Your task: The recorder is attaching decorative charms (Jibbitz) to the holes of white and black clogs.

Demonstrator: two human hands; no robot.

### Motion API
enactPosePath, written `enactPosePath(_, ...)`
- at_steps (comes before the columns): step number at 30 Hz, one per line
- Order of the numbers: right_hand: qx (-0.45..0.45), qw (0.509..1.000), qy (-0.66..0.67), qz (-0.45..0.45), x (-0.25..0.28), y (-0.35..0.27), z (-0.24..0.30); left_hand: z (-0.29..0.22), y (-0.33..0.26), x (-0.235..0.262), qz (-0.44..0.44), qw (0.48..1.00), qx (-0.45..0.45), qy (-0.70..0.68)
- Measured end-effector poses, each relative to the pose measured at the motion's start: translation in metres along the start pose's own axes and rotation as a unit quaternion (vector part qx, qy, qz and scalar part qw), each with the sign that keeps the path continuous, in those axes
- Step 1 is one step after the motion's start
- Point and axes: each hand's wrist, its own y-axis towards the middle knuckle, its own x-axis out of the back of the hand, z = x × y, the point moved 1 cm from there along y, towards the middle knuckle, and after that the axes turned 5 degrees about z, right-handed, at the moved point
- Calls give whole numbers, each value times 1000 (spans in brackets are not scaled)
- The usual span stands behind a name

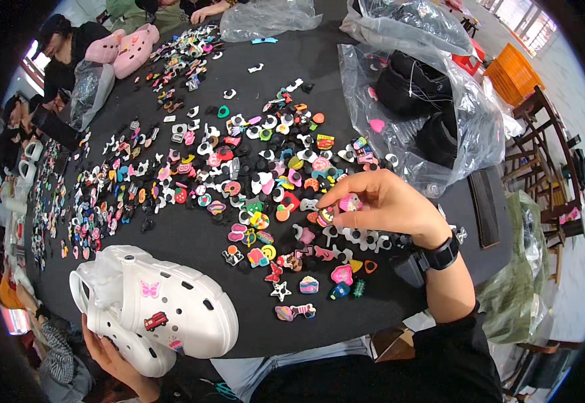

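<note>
My left hand (114,356) is wrapped round a pair of white foam clogs (202,305) from below, at the table's near left edge. On the upper clog are a pink butterfly charm (149,289) and a red fire truck charm (156,321); another colourful charm (175,344) is near its toe. Over the heap of shoe charms (259,218), my right hand (386,208) pinches a small cupcake charm (325,215) between thumb and forefinger. A pink cupcake charm (351,202) shows in the gap of these fingers; whether it is held or lies behind I cannot tell.
Loose charms spread across the dark table (292,60). A clear plastic bag with black clogs (413,84) lies at the far right. Pink clogs (135,50) are at the far left, near other people. An orange crate (513,72) and wooden stools (541,148) stand beyond the right edge.
</note>
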Motion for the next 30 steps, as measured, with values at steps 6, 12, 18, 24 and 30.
enactPosePath(6, -1, 997, -74, -13, -2, 1, 8, -4, 1, -3, -1, 1000, 0, -8)
enactPosePath(12, 45, 993, -102, -34, -7, 4, -1, -2, 3, 2, 4, 1000, 2, -7)
enactPosePath(18, 27, 990, -138, -11, -18, 7, 12, 10, -1, 13, -19, 999, -14, 46)
enactPosePath(24, 25, 992, -122, -33, -24, 2, 4, -7, -5, 1, -2, 999, -39, 35)
enactPosePath(30, 16, 998, -64, -21, -32, 3, 5, -5, -7, 17, -35, 996, -81, 23)
